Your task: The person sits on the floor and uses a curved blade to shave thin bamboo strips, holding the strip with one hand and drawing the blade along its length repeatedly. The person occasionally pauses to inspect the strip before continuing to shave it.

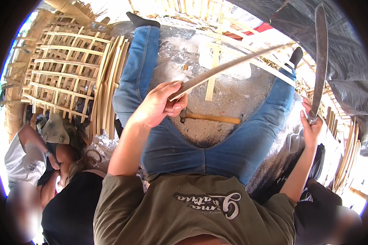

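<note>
My left hand [156, 105] is closed around the near end of a long brown bamboo strip [229, 65], which slants up and away to the right. On the right, my right hand [312, 127] grips a machete [321, 57] by its handle. The long dark blade stands nearly upright, apart from the strip. Between my outstretched legs, a hammer [212, 118] with a wooden handle lies on the grey floor [202, 132]. Just beyond it, pale bamboo slats [212, 73] rest crossed over one another.
A stack of woven bamboo lattice panels [63, 67] stands at the left, with loose slats [108, 90] beside it. One person [32, 159] sits at the left and another [321, 210] is at the lower right. Black sheeting [343, 49] hangs at the right.
</note>
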Demonstrator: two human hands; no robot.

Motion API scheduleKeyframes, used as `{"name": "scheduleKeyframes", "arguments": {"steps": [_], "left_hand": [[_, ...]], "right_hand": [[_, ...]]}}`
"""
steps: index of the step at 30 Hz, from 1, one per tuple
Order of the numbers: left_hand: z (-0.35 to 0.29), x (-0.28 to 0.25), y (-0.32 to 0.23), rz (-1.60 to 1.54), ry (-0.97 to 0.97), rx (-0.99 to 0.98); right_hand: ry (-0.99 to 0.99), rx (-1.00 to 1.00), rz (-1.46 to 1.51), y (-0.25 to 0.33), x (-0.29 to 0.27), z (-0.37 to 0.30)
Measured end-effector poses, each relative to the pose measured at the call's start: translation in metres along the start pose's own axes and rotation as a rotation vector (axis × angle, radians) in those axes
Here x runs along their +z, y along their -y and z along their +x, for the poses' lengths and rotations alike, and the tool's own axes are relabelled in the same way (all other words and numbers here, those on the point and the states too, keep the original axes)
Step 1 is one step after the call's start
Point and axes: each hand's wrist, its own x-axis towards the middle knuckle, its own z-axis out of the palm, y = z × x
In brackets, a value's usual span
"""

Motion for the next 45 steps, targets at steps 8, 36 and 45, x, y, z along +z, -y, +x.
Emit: {"name": "scheduleKeyframes", "arguments": {"steps": [8, 36, 45], "left_hand": [[0.019, 0.042, 0.038, -0.451, -0.116, 0.199], [-0.032, 0.028, 0.105, -0.787, -0.309, 0.096], [-0.03, 0.032, 0.104, -0.698, -0.39, 0.061]], "right_hand": [[0.117, 0.056, 0.283, 0.054, 0.148, -0.057], [0.488, -0.075, 0.189, 0.136, 0.205, -0.107], [0.469, -0.162, 0.108, 0.143, 0.205, -0.102]]}}
